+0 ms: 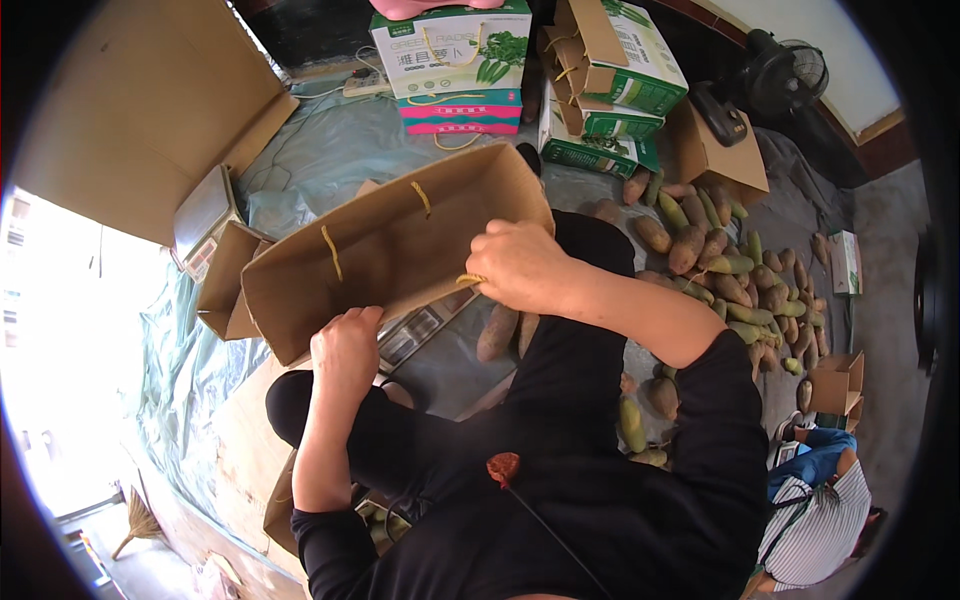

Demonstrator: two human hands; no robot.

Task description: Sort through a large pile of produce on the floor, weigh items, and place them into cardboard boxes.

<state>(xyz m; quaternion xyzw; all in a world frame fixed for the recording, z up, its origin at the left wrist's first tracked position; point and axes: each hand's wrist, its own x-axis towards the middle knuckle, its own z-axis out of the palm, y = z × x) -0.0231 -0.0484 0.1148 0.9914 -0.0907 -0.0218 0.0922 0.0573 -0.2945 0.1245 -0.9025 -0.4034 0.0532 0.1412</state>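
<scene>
Across my lap and knees tilts an open cardboard box (pixel 385 240), its plain brown inside facing me with nothing visible in it. Two yellow cord handles, one a short loop (pixel 422 198), hang on its far inner wall. My left hand (pixel 345 350) has its fingers curled over the near rim at the left. Toward the right end, my right hand (pixel 520 262) grips the same rim, with another yellow cord (pixel 470 278) beside its fingers. Below the box, a grey device with a panel (pixel 415 330) is partly covered.
Green and brown radishes (pixel 740 275) lie heaped on the right. Printed cartons (pixel 455 55) and more green-and-white boxes (pixel 635 75) stand at the back, near a black fan (pixel 785 75). A metal-topped scale (pixel 205 215) sits left. Another person (pixel 820 510) is at lower right.
</scene>
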